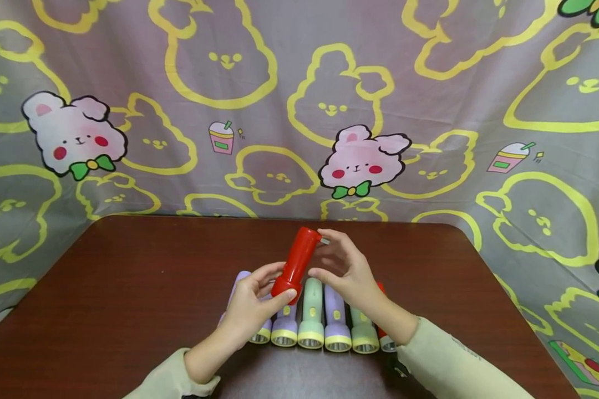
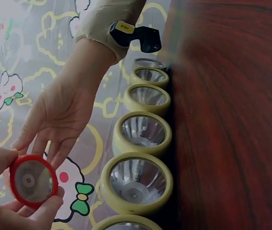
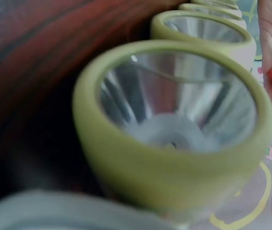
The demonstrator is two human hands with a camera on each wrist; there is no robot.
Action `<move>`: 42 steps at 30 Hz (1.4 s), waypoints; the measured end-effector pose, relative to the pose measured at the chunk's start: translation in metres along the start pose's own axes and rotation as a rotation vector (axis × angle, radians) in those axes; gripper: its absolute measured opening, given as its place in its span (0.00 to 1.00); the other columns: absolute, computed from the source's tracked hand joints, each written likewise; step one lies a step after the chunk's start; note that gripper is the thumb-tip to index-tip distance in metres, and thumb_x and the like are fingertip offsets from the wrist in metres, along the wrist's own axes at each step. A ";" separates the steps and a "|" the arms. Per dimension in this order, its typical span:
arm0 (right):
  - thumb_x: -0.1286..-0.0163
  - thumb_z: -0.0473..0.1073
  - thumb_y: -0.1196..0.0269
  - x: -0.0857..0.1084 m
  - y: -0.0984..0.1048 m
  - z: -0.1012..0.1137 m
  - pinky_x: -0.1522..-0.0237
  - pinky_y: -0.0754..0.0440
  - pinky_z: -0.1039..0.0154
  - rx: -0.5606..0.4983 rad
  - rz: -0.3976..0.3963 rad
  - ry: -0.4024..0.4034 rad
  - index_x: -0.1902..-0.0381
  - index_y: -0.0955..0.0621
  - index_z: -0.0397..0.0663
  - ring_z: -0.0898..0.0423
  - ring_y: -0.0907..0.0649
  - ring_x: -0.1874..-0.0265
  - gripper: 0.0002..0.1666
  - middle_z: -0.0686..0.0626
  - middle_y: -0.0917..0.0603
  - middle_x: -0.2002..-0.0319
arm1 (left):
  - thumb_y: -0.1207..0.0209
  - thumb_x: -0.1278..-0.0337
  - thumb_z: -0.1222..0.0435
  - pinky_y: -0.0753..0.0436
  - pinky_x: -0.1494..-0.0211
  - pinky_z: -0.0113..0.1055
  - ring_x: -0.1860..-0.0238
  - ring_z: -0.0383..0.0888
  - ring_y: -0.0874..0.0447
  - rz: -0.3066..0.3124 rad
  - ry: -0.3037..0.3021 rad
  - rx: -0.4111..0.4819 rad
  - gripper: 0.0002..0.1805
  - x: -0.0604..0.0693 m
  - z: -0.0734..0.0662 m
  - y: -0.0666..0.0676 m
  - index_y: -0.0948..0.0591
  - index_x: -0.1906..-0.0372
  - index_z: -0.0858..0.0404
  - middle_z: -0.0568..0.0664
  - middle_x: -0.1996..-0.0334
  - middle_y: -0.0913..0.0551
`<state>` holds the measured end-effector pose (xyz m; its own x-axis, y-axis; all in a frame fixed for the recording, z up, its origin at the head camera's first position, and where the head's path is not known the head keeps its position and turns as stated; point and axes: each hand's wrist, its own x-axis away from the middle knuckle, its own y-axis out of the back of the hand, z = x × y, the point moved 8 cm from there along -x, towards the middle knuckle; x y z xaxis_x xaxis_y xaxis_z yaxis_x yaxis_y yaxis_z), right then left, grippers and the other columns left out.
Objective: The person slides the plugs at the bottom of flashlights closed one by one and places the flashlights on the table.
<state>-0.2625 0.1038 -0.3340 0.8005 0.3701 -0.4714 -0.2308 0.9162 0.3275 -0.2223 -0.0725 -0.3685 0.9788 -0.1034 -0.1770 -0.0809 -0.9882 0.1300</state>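
Note:
A red flashlight [image 1: 299, 260] is held up, tilted, above the table in my left hand [image 1: 252, 302]. The left thumb and fingers grip its wider head end; its round lens [image 2: 30, 181] shows in the left wrist view. My right hand [image 1: 349, 271] is beside the tail end, fingers loosely bent around that side and the thumb apart from the barrel. A small pale tab [image 1: 324, 240] sticks out there, near the right fingertips. Below the hands, a row of flashlights lies side by side, among them a green flashlight [image 1: 311, 316] and a purple flashlight [image 1: 336, 318].
The row rests on a dark red-brown table [image 1: 130, 288], lenses facing the near side. At its right end another red flashlight [image 1: 386, 341] is partly hidden by the right forearm. A patterned curtain [image 1: 279, 122] hangs behind and beside the table.

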 end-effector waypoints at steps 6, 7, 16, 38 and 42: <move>0.41 0.27 0.30 0.001 -0.007 0.002 0.50 0.15 0.65 -0.164 -0.004 0.028 0.35 0.36 0.33 0.61 0.15 0.53 0.39 0.40 0.21 0.45 | 0.29 0.49 0.69 0.17 0.42 0.42 0.45 0.56 0.17 0.048 -0.021 -0.064 0.30 0.004 -0.001 -0.007 0.23 0.39 0.70 0.62 0.47 0.16; 0.41 0.27 0.30 0.001 -0.008 0.002 0.51 0.15 0.65 -0.192 -0.002 0.028 0.36 0.38 0.31 0.61 0.15 0.54 0.39 0.42 0.21 0.46 | 0.29 0.49 0.69 0.17 0.42 0.43 0.45 0.56 0.17 0.054 -0.020 -0.067 0.31 0.004 0.000 -0.008 0.23 0.39 0.70 0.62 0.47 0.16; 0.39 0.28 0.32 0.002 -0.009 0.003 0.55 0.14 0.65 -0.256 -0.001 0.023 0.38 0.39 0.30 0.62 0.15 0.56 0.37 0.52 0.21 0.48 | 0.30 0.47 0.68 0.13 0.52 0.42 0.51 0.59 0.15 0.160 -0.074 -0.046 0.32 0.004 -0.004 -0.014 0.26 0.37 0.71 0.67 0.49 0.16; 0.42 0.25 0.31 0.004 -0.012 0.015 0.56 0.13 0.61 -0.205 0.044 0.079 0.39 0.32 0.35 0.59 0.13 0.56 0.35 0.30 0.20 0.50 | 0.27 0.50 0.67 0.13 0.54 0.36 0.58 0.46 0.15 0.184 -0.076 -0.063 0.33 0.013 -0.014 -0.009 0.25 0.38 0.71 0.64 0.55 0.14; 0.42 0.25 0.31 0.003 -0.013 0.017 0.56 0.13 0.61 -0.219 0.053 0.076 0.39 0.32 0.34 0.59 0.13 0.57 0.35 0.30 0.20 0.51 | 0.27 0.51 0.67 0.13 0.54 0.34 0.58 0.44 0.16 0.180 -0.047 -0.065 0.32 0.013 -0.012 -0.009 0.24 0.39 0.68 0.62 0.55 0.14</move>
<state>-0.2476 0.0909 -0.3258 0.7421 0.4217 -0.5211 -0.3925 0.9035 0.1722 -0.2065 -0.0636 -0.3600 0.9394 -0.2849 -0.1906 -0.2404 -0.9440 0.2260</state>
